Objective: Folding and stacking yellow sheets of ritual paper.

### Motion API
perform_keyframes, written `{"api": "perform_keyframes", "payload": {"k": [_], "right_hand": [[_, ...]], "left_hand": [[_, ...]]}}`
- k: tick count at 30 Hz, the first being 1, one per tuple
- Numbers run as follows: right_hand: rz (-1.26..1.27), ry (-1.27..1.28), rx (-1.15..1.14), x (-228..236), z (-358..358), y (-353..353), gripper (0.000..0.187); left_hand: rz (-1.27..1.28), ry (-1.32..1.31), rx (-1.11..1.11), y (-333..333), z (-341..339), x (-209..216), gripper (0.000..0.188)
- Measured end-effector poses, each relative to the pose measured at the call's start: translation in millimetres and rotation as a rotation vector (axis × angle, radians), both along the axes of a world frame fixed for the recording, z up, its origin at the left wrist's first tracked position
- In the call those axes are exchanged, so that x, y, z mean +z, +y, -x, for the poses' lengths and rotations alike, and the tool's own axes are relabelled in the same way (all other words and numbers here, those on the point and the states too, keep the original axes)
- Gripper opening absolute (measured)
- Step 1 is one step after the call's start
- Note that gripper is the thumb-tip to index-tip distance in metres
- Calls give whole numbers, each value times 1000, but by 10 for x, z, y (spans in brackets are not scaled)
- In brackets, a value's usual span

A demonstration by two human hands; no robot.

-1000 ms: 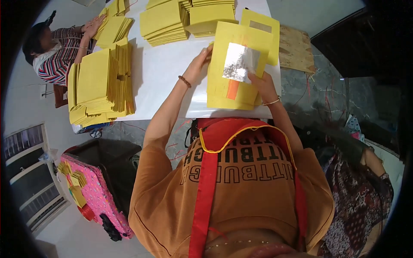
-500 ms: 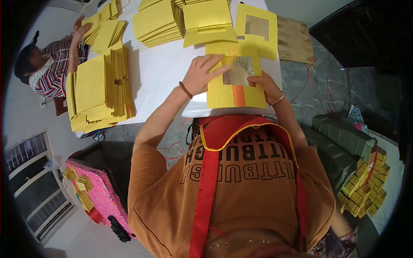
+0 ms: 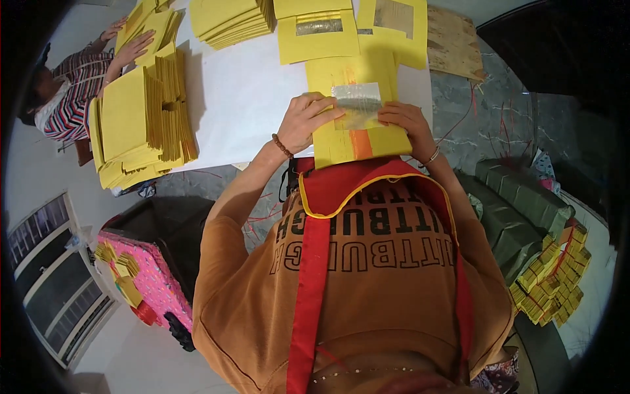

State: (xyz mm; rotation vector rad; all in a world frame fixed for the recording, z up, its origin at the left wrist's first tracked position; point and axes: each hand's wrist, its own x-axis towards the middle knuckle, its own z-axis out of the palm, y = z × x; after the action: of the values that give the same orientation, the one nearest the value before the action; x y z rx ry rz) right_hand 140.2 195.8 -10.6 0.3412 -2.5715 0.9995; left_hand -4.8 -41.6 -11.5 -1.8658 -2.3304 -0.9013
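On the near edge of the white table lies a yellow joss paper sheet [image 3: 331, 148] with an orange band. A silver foil sheet [image 3: 359, 105] rests over its middle. My left hand [image 3: 303, 125] is at the foil's left edge, its fingers curled and its thumb stretched onto the foil. At the opposite edge, my right hand [image 3: 407, 125] has its fingertips closed on the foil's side; its thumb is mostly hidden. Just beyond, a partly folded yellow sheet [image 3: 318, 47] shows foil in its opening. Another foil-patched yellow sheet [image 3: 417, 43] lies at the far right.
Stacks of folded yellow paper [image 3: 134, 125] stand on the table's left, with another stack [image 3: 230, 23] farther back. A co-worker's hand [image 3: 136, 47] rests on yellow paper at far left. A plywood board [image 3: 453, 43] and a dark green sofa [image 3: 518, 190] are on the right.
My right hand has shifted from the sheet's right side onto the foil's edge. My left fingers have curled in. The folded sheet beyond now shows its foil. The co-worker's hands have moved.
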Motion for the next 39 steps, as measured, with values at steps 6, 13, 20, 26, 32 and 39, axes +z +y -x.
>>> {"api": "perform_keyframes", "payload": {"k": [6,13,20,26,32,39], "right_hand": [[151,-151,-80,-128,-23,9,21],[129,-497,-305,9,219,-66,22],[362,-430,-483,21,322,-168,49],[285,-504,-543,39,354,-207,50],[388,-400,-609,-43,378,-268,41],[339,-479,-638,-74,421,-236,37]], "left_hand": [[0,-177,25,-12,-51,48,27],[-142,-1108,538,63,-249,-207,27],[-264,-887,636,168,-227,-315,27],[-132,-885,768,221,-152,-168,27],[-21,-679,776,245,-123,-142,25],[-46,-778,815,290,-100,-55,28]]}}
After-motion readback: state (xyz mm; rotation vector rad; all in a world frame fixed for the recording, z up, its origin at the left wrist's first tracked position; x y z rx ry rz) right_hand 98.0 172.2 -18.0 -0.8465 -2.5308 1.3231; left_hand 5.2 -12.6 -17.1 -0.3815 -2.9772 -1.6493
